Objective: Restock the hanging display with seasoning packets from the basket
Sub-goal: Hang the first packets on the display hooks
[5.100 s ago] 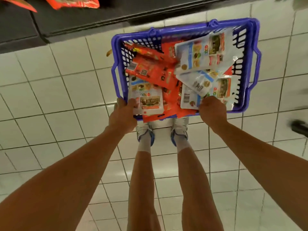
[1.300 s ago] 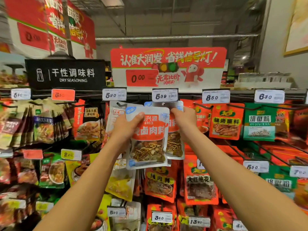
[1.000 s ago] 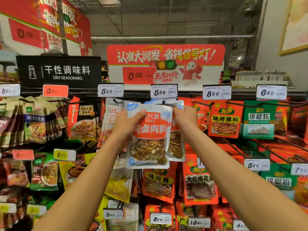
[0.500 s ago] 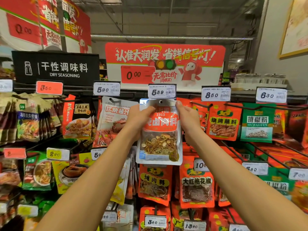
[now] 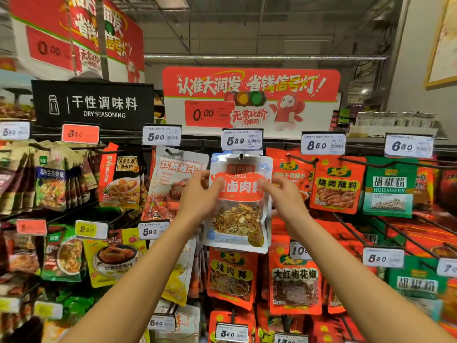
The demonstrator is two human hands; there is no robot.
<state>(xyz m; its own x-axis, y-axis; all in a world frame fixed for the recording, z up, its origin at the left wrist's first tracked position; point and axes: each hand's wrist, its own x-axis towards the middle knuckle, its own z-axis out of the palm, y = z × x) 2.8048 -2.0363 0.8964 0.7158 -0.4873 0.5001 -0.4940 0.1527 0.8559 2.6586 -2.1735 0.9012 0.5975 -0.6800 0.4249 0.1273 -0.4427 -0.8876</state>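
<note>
Under the 5.39 tag, packet hanging on its hook, left hand at its nine o'clock edge, right hand at three o'clock, both blurred, each grip loosely spread with fingertips at the packet's sides, red packets at six o'clock.

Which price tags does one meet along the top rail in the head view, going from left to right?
A blurred white tag → red 3.50 tag → 5.90 tag → 5.39 tag, directly above the packet between the two hands → 8.50 tag → 6.30 tag.
</note>
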